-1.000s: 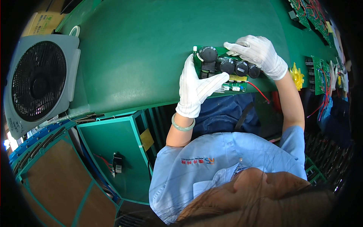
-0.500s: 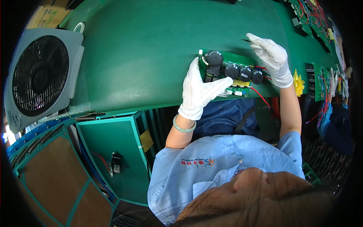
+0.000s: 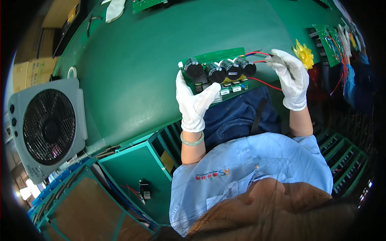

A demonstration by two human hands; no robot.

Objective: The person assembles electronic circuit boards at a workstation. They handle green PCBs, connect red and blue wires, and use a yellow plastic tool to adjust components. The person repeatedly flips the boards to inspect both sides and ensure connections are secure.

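Observation:
A green circuit board (image 3: 219, 56) with several large black cylindrical capacitors (image 3: 220, 71) lies at the near edge of the green table (image 3: 140, 60). My left hand (image 3: 194, 100), in a white glove, grips the board's near left corner. My right hand (image 3: 288, 76), also gloved, pinches the red and black wires (image 3: 257, 54) that run from the board's right end. A yellow plastic part (image 3: 303, 54) lies just beyond my right hand.
A grey box fan (image 3: 48, 126) stands at the left. More green circuit boards with red wires (image 3: 327, 38) sit at the far right, where another person's gloved hand (image 3: 345, 34) works. A white glove (image 3: 114, 9) and a tape roll (image 3: 72, 72) lie on the table's far left.
My right hand left the capacitors, moved right off the board and took hold of the wires. My left hand kept its grip on the board.

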